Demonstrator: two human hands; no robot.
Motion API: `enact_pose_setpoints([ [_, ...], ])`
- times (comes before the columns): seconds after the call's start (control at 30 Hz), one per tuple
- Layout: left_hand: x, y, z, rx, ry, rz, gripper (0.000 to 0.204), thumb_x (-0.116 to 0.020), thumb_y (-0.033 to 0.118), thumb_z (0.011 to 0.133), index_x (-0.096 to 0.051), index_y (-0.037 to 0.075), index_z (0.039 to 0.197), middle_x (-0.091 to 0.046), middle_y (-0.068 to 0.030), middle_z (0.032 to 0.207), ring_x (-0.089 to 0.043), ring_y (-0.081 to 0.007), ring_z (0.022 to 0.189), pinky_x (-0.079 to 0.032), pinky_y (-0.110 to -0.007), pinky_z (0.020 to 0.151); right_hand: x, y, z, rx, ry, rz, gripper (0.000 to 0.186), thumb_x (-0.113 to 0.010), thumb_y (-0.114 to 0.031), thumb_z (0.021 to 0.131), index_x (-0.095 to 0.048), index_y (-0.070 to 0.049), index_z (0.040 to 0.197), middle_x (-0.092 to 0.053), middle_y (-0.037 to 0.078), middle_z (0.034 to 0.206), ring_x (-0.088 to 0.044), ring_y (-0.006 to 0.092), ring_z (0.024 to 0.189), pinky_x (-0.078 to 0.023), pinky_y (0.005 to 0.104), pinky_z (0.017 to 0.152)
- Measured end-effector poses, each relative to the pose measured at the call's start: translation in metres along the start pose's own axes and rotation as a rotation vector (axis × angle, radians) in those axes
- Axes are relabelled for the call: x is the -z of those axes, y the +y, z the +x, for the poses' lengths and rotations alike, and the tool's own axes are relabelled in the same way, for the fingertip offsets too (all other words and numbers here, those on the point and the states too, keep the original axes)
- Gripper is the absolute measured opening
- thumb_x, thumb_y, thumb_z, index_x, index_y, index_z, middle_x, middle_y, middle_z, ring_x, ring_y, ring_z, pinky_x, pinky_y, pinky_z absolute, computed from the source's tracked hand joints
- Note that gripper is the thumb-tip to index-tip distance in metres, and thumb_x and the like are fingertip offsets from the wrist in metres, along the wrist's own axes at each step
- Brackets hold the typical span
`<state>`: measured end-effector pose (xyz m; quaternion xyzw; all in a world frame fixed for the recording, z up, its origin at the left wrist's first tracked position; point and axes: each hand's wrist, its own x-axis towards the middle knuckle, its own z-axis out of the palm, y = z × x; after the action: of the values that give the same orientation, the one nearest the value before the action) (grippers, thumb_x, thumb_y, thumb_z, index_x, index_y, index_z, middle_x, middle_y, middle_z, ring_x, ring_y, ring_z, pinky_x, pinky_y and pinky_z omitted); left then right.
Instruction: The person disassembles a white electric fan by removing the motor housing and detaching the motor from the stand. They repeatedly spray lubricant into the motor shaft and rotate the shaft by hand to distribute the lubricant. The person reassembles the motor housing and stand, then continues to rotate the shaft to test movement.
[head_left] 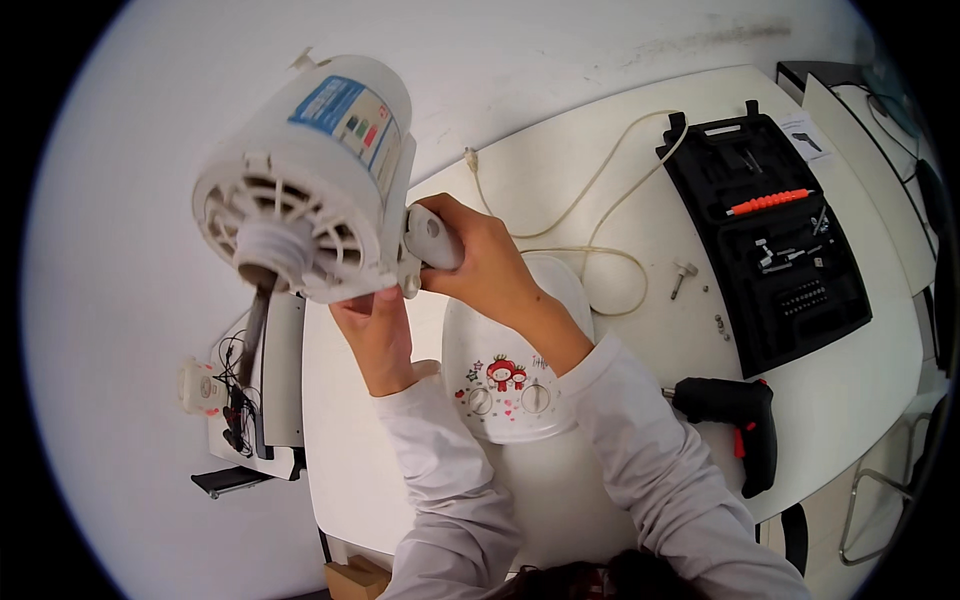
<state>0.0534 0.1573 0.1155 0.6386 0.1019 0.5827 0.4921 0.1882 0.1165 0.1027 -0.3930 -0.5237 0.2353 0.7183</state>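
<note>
I hold a white fan motor housing (310, 175) raised close to the camera, its vented face and shaft toward me and a blue label on its side. My left hand (375, 330) supports it from below at the lower edge. My right hand (478, 260) grips a grey-white bracket part (432, 235) on the housing's right side. Beneath my arms on the white table (640, 340) lies a white fan base cover (510, 385) with two knobs and a cartoon sticker.
A cream power cord (590, 215) loops across the table. An open black tool case (775, 240) with an orange-handled driver lies at right. A black electric screwdriver (740, 415) rests near the front edge. Loose screws (685, 275) lie beside the case. A wired part (235, 390) sits at left.
</note>
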Motion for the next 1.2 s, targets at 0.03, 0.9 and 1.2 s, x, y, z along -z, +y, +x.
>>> enact_pose_setpoints([
  [0.03, -0.001, 0.001, -0.001, -0.004, -0.010, 0.026, 0.065, -0.077, 0.016, 0.071, -0.042, -0.001, 0.123, -0.052, -0.0094, 0.118, -0.053, -0.0185, 0.105, -0.042, -0.033, 0.091, 0.001, 0.000, -0.001, -0.007, -0.004, 0.002, 0.045, -0.075, -0.014, 0.061, -0.056, -0.002, 0.100, -0.065, 0.014, 0.088, -0.063, 0.0293, 0.079, -0.050, 0.0334, 0.071],
  [0.9, -0.017, -0.012, 0.008, -0.075, -0.113, 0.006, 0.086, -0.070, 0.047, 0.064, -0.038, -0.001, 0.129, -0.046, -0.0171, 0.124, -0.041, -0.0313, 0.120, -0.031, -0.047, 0.104, 0.003, 0.018, -0.013, 0.139, 0.055, 0.123, 0.048, -0.074, -0.014, 0.062, -0.052, -0.010, 0.104, -0.054, 0.005, 0.104, -0.060, 0.0279, 0.083, -0.051, 0.0355, 0.067],
  [1.2, -0.011, -0.009, 0.011, -0.126, -0.253, -0.039, 0.089, -0.073, 0.045, 0.063, -0.035, 0.002, 0.131, -0.043, -0.0144, 0.125, -0.039, -0.0312, 0.119, -0.025, -0.053, 0.106, 0.003, 0.020, -0.013, 0.180, 0.089, 0.121, 0.047, -0.075, -0.017, 0.063, -0.054, -0.010, 0.105, -0.057, 0.003, 0.100, -0.061, 0.0267, 0.081, -0.051, 0.0348, 0.067],
])
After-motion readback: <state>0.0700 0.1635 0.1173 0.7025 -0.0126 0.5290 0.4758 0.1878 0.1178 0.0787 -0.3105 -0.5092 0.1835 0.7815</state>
